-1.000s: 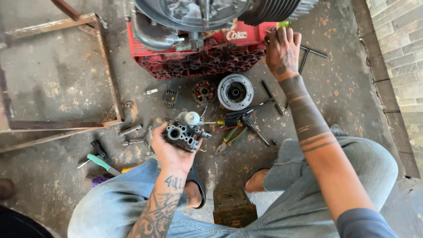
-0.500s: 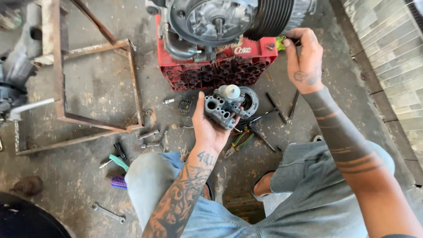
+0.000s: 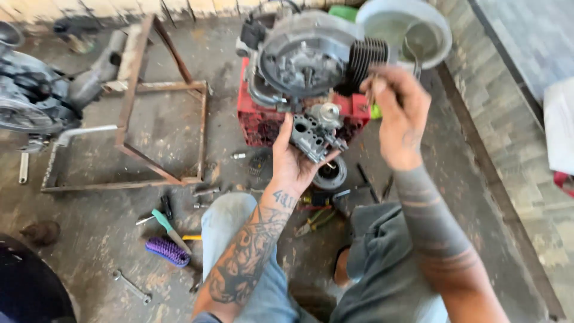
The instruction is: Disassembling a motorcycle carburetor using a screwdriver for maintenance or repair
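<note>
My left hand (image 3: pixel 290 164) holds a grey metal carburettor (image 3: pixel 317 131) up in front of a small engine (image 3: pixel 311 60) that rests on a red plastic crate (image 3: pixel 251 116). My right hand (image 3: pixel 397 110) is raised beside the engine's finned cylinder, its fingers closed around a small tool with a green handle (image 3: pixel 375 110) that is mostly hidden. Both forearms are tattooed. My knees in grey trousers fill the bottom of the view.
A rusty metal frame (image 3: pixel 134 113) lies on the concrete floor at left, with another engine part (image 3: pixel 33 98) beyond it. A purple brush (image 3: pixel 167 251), a screwdriver (image 3: pixel 169 229), a spanner (image 3: pixel 131 286), bolts and a round metal part (image 3: pixel 330 174) are scattered about. A brick wall runs along the right.
The view has tilted upward. My left hand has lifted the carburettor from near the floor up to the engine. My right hand rose from the crate's edge to the cylinder.
</note>
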